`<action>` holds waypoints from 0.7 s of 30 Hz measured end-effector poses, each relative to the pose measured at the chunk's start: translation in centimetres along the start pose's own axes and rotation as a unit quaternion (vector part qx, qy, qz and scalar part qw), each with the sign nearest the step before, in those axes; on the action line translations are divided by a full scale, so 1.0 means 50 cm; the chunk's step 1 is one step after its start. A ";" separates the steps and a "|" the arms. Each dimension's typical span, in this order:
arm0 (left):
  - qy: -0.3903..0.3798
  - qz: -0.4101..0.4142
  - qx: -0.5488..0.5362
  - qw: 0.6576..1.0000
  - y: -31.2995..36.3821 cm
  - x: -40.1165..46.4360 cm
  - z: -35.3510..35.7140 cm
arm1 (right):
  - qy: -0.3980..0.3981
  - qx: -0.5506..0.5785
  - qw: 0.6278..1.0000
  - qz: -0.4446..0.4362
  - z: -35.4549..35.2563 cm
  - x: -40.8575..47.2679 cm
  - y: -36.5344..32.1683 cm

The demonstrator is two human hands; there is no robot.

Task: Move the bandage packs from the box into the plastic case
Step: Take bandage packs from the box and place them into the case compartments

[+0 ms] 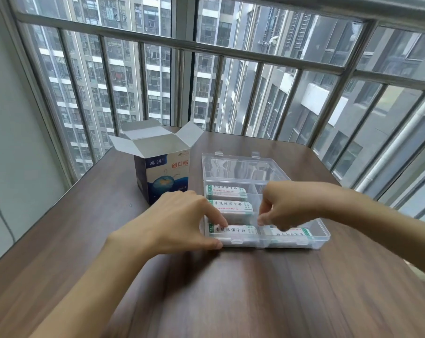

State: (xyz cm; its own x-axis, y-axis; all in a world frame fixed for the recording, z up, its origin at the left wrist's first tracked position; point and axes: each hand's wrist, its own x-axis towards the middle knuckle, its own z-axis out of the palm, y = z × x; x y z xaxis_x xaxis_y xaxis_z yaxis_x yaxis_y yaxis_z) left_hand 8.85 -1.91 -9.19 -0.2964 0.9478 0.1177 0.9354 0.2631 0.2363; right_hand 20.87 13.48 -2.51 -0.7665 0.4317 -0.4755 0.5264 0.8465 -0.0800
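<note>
While my left hand (182, 220) steadies the near-left corner of the case (316, 230), index finger pressing on the near-left pack (236, 231) and thumb against the case's front wall, my right hand (287, 206) hangs over the centre divider with fingers loosely curled; I cannot tell whether it pinches anything. Four packs lie in the case: three down the left column, with the middle pack (231, 207) and far pack (227, 190) behind the near one, and one near-right pack (289, 234). Far left of the case, the box (162, 172) stands open on the table (231, 289); its inside is hidden. I judge the risks small: pressing too hard on the near wall could tip the light case, a pack left riding a divider could stop the lid (243, 164) closing, and reaching back carelessly could topple the box.
</note>
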 end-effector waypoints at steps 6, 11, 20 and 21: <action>-0.001 -0.001 -0.014 1.000 0.000 0.000 0.000 | -0.133 0.104 0.985 0.045 -0.001 0.012 -0.012; 0.000 0.002 -0.011 1.000 0.003 -0.001 -0.003 | -0.104 0.108 0.988 0.047 0.000 0.010 -0.003; -0.005 0.005 -0.029 1.000 0.004 -0.002 -0.010 | 0.064 -0.122 0.990 0.008 0.023 0.016 -0.029; -0.005 0.007 -0.026 1.000 0.003 -0.002 -0.007 | 0.063 -0.122 0.991 0.006 0.020 0.013 -0.029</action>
State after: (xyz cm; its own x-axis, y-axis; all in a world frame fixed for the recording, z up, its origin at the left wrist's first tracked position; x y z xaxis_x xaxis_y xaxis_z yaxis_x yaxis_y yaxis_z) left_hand 8.98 -2.03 -8.81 -0.2804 0.9534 0.1110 0.9281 0.2398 0.2847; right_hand 19.99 12.22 -3.55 -0.8085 0.4643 -0.3615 0.4425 0.8847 0.1466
